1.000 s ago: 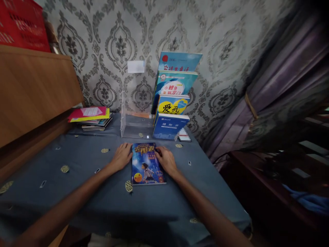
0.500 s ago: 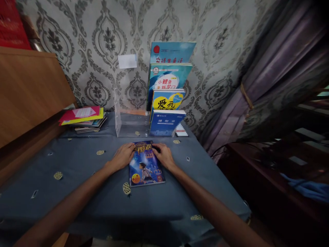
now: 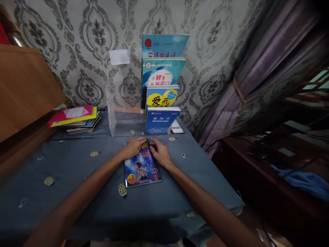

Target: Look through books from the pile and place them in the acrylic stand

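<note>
A blue picture book (image 3: 142, 169) lies flat on the blue tablecloth (image 3: 77, 178) in front of me. My left hand (image 3: 134, 146) rests on the book's top left part, fingers spread flat over the title. My right hand (image 3: 159, 152) lies on the top right part, fingers flat and nearly meeting the left hand's. Both hands press on the cover and grip nothing. Just behind the book stands a clear acrylic stand (image 3: 123, 120) with several books (image 3: 161, 92) stepped upright in its right half.
A stack of thin books with a pink cover on top (image 3: 74, 116) lies at the back left by a wooden headboard (image 3: 23, 89). Patterned wallpaper is behind. A purple curtain (image 3: 259, 75) and dark furniture are to the right of the table edge.
Both hands have slid from the book's sides inward onto the top of its cover, fingertips now nearly meeting. The view has shifted right and down.
</note>
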A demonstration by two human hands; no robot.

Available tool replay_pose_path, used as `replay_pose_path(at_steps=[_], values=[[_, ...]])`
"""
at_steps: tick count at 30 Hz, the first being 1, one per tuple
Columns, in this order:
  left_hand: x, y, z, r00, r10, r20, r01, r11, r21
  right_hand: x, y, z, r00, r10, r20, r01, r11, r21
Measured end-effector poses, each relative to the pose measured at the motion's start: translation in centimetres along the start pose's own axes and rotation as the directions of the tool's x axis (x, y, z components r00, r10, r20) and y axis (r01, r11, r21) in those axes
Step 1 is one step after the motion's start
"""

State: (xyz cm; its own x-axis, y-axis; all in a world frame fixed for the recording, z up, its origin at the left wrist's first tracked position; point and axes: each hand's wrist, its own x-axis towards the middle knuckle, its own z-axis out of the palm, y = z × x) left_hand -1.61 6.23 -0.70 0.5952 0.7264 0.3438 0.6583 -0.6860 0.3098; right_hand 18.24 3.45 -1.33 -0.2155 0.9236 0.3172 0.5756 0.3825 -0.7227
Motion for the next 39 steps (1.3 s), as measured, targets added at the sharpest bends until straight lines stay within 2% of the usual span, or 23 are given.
replay_pose_path(at_steps=[9, 13, 19, 23, 30, 39], values=[[-0.1, -0.6, 1.2, 1.0, 0.0, -0.011, 0.0, 1.0, -0.003, -0.3, -0.5, -0.4, 0.998, -0.05, 0.031, 0.052, 0.995, -0.081], [-0.3, -0.5, 1.0, 1.0, 0.023, -0.017, -0.023, 1.0, -0.015, -0.4, -0.5, -0.5, 0.994, -0.104, 0.019, 0.105, 0.992, -0.063], [-0.1, -0.2, 0.6, 0.999, 0.044, 0.003, -0.044, 0.999, 0.004, -0.1, 0.4, -0.3, 0.993, -0.113, 0.034, 0.113, 0.994, 0.013], [-0.1, 0.0, 0.4, 0.999, 0.027, 0.027, -0.028, 0.999, 0.021, 0.0, 1.0, -0.2, 0.988, -0.15, 0.034, 0.149, 0.988, 0.027], [-0.4, 0.3, 0.0, 0.997, 0.038, 0.073, -0.041, 0.999, 0.034, -0.3, 1.2, -0.3, 0.98, -0.195, 0.024, 0.195, 0.981, 0.012], [-0.2, 0.3, 0.1, 0.997, 0.03, 0.073, -0.035, 0.997, 0.066, -0.9, 0.9, -0.4, 0.977, -0.211, 0.027, 0.212, 0.977, -0.032]])
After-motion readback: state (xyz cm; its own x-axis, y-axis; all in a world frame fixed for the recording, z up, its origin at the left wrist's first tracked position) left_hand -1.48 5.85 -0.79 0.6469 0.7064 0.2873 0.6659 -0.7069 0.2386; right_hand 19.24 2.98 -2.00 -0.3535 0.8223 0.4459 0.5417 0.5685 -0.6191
